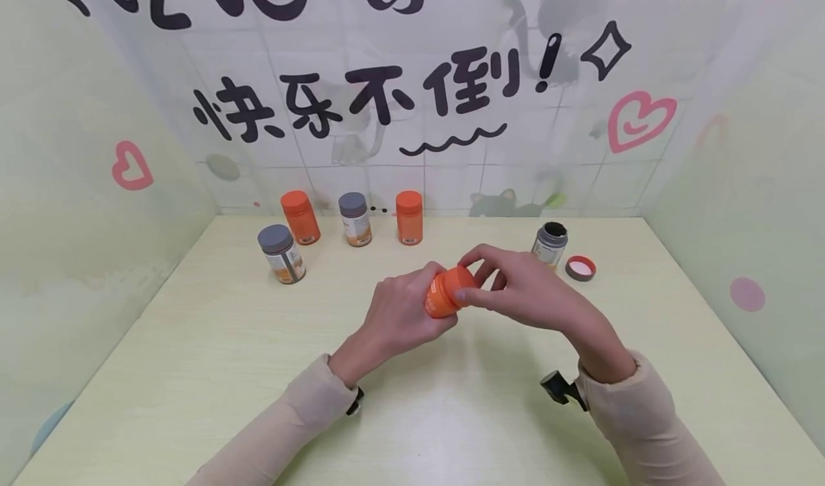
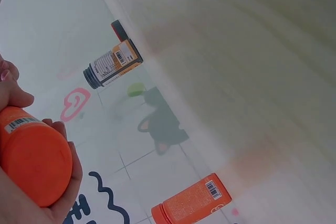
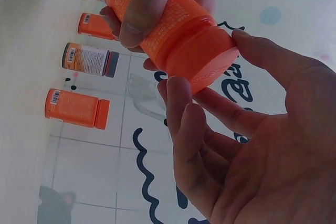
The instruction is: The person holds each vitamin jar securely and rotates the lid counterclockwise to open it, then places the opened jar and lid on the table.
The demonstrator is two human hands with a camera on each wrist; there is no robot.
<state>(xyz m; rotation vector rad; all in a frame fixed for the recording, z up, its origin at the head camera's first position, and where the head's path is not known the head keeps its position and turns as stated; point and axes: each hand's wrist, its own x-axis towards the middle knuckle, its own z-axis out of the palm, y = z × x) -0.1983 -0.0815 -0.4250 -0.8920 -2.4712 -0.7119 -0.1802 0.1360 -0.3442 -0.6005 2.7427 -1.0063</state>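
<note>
My left hand (image 1: 402,308) grips an orange bottle (image 1: 439,300) round its body, above the middle of the table. The bottle is tilted, its orange cap (image 1: 460,283) facing right and its base (image 2: 38,165) showing in the left wrist view. My right hand (image 1: 531,291) pinches the cap between thumb and fingertips. In the right wrist view the cap (image 3: 205,59) sits on the bottle's neck, with the right hand's fingers (image 3: 179,100) at its rim. The left palm hides part of the bottle.
Along the back stand two orange bottles (image 1: 303,221) (image 1: 409,221) and two grey-capped bottles (image 1: 356,225) (image 1: 283,258). Behind my right hand is an uncapped bottle (image 1: 551,241) with a dark mouth. A lid (image 1: 581,268) lies upturned beside it. Printed walls (image 1: 425,135) enclose the table (image 1: 193,371).
</note>
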